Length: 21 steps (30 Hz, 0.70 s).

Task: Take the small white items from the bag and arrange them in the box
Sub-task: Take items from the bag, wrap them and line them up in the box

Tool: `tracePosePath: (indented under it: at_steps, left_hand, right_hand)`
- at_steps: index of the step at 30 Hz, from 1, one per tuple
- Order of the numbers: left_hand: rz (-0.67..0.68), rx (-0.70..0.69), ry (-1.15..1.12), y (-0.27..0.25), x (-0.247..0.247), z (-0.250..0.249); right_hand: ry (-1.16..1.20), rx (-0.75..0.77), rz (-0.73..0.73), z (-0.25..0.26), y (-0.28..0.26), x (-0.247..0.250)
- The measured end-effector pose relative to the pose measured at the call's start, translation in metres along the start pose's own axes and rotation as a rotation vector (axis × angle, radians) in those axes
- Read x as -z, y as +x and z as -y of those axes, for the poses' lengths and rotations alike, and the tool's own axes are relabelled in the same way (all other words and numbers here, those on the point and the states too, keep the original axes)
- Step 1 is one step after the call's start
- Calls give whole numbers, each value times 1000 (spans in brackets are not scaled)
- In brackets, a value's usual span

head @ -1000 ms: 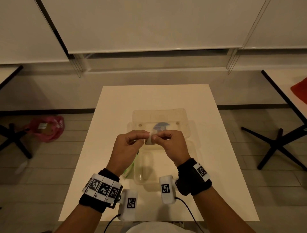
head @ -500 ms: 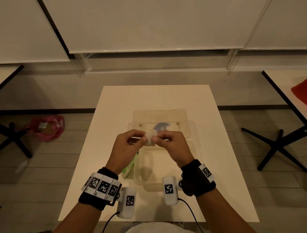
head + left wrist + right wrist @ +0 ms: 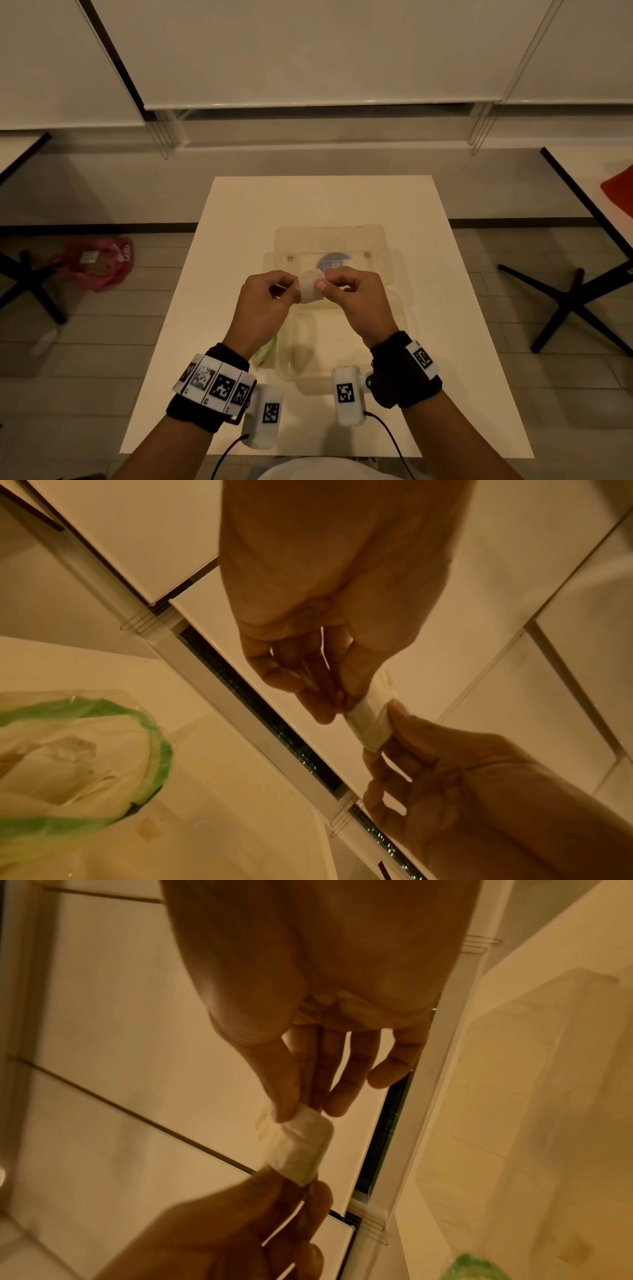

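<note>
A small white item [image 3: 311,289], soft and flat, hangs in the air over the clear plastic box [image 3: 298,371] on the white table [image 3: 239,212]. My left hand [image 3: 295,288] pinches its left end and my right hand [image 3: 324,284] pinches its right end. In the left wrist view the white item [image 3: 371,723] is stretched between the two thumbs and forefingers. The right wrist view shows the white item [image 3: 301,1146] as a wrinkled pad. The clear bag with green print [image 3: 265,353] lies left of the box, mostly hidden by my left forearm; this bag [image 3: 85,750] holds more white pieces.
The box's clear lid [image 3: 329,240] lies open behind it, with a blue round sticker [image 3: 334,263]. A pink bag [image 3: 99,262] lies on the floor at the left. Black table bases [image 3: 568,301] stand on both sides. A red thing [image 3: 621,192] sits on the right table.
My hands have drawn slightly apart and shifted a little right, so more of the white item shows between the fingers. Box and bag have not moved.
</note>
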<state>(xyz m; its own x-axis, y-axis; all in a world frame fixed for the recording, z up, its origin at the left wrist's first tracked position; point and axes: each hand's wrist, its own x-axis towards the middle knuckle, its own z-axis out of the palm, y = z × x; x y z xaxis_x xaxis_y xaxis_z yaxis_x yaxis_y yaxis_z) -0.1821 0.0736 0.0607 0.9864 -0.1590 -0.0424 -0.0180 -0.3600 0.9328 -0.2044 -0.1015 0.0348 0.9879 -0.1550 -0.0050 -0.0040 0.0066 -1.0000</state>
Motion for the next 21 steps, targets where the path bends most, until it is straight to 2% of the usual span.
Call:
tracePosePath:
  at_steps: [6, 11, 17, 21]
  left_hand:
    - [-59, 29, -202, -4, 1, -2]
    - [-11, 48, -200, -9, 0, -5]
    - [-33, 77, -250, -8, -3, -5]
    - [-2, 71, -253, -9, -4, -8]
  right_hand:
    - [10, -23, -53, -1, 1, 1]
    - [18, -31, -61, -1, 1, 1]
    - [20, -23, -38, 0, 0, 1]
    - [6, -18, -31, 1, 0, 2]
